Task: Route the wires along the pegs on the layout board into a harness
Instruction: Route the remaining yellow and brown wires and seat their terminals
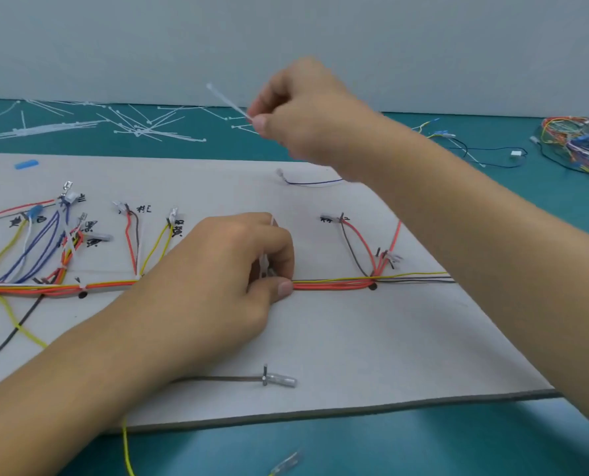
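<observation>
Table point(423, 441): teal, open surface in front of and to the right of the board. Board point(355, 338): grey, lies flat, with a bare area between its near edge and the bundle. Bundle point(331, 285): long axis runs left to right across mid-board. Left hand point(224, 280): curled, thumb and fingers pinch the bundle mid-run. Right hand point(303, 111): raised over the board's far edge, fingers closed on a tie point(226, 101) that points up-left.

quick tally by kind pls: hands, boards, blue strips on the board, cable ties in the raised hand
hands: 2, left hand pinching the wire bundle, right hand raised
layout board: 1
blue strip: 1
cable tie pinched in the right hand: 1
total: 5
</observation>
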